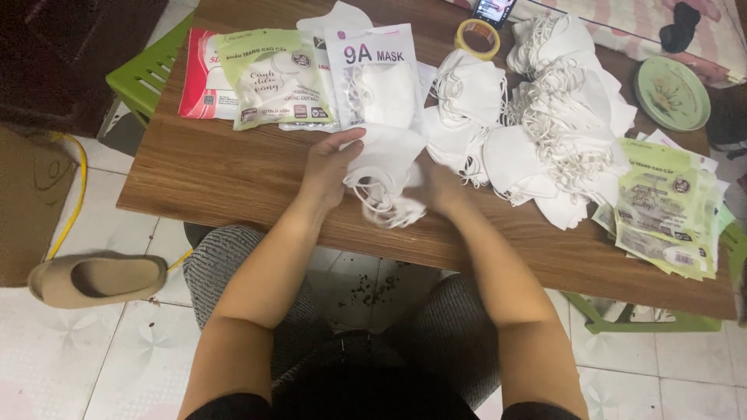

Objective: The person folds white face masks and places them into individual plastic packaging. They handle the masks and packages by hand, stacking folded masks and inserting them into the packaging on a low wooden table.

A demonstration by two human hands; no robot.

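A small stack of white face masks (pixel 387 167) is held above the near edge of the wooden surface (pixel 218 175). It is gripped by the left hand (pixel 331 167), fingers closed on its left side, and by the right hand (pixel 441 187), whose fingers are hidden behind the masks. Beyond lie packaged masks (pixel 373 74); a loose mask pile (pixel 545 117) is heaped to the right, beside green packets (pixel 665 206).

Home room: tiled floor (pixel 47 350), slipper (pixel 97 278) (bedding (pixel 622 27) behind table (pixel 218 171)).
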